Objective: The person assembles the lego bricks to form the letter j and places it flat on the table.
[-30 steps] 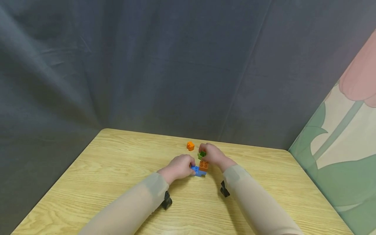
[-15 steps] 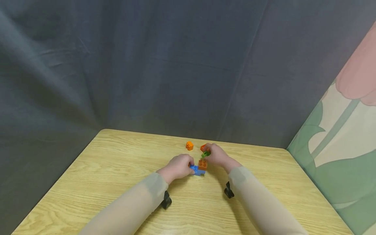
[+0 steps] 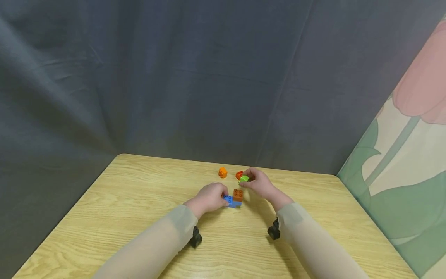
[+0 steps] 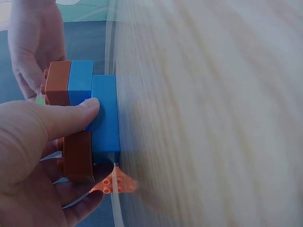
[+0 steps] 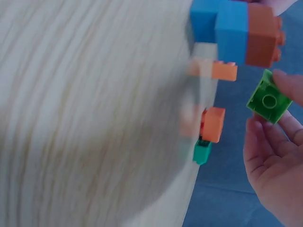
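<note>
My left hand (image 3: 209, 197) grips a joined stack of blue bricks (image 4: 106, 127), thumb on the near side and fingers behind. One brown brick (image 3: 238, 194) sits on the stack's right end. Another brown brick (image 4: 78, 156) sits at the other end, partly covered by my fingers in the head view. Behind and to the right of the stack, my right hand (image 3: 260, 183) pinches a light green brick (image 5: 269, 100) between thumb and fingers. The green brick's hollow underside with its round tube faces the right wrist camera, and it is apart from the stack.
An orange brick (image 3: 223, 173) lies on the wooden table (image 3: 156, 186) behind the stack. A red-orange brick (image 3: 239, 175) lies just left of my right fingers. Beside it, a dark green brick (image 5: 202, 152) shows in the right wrist view. A dark curtain (image 3: 209, 97) hangs behind the table.
My right hand has moved slightly right and back with the green brick, which has turned in its fingers. The red-orange brick has come into sight. The left hand stays on the stack.
</note>
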The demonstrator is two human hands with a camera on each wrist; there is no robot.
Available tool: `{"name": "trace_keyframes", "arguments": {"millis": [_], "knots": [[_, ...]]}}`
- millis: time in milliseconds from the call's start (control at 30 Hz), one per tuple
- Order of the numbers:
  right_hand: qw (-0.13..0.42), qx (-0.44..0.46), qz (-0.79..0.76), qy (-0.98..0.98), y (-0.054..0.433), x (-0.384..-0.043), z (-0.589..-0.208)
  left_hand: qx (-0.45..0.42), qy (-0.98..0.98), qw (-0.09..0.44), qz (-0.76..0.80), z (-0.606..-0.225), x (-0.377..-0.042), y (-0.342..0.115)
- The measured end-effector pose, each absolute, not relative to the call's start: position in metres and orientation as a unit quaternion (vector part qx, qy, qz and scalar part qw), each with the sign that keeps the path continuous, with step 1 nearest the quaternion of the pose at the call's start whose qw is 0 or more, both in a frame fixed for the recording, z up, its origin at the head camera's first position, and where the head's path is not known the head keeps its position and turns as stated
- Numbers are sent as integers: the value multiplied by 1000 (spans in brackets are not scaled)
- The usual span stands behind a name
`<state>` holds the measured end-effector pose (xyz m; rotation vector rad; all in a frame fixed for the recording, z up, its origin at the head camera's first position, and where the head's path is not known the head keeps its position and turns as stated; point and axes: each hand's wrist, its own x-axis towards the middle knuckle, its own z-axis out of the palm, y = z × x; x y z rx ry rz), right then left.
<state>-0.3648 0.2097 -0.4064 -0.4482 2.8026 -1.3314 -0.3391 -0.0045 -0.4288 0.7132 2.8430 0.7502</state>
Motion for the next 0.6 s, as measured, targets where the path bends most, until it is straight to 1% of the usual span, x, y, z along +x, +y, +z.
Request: {"name": "trace_keyframes", "arguments": {"millis": [300,400,600], "knots": [[25,-134,-482,865,203,-348,-393,238,937,54,249,-427,-338,-5],[34,-150,-484,861,201,-343,-395,239,937,53,249,-428,-339,-5],[31,-161,-481,861,200,-335,-400,236,938,53,250,-429,-339,-5]]}}
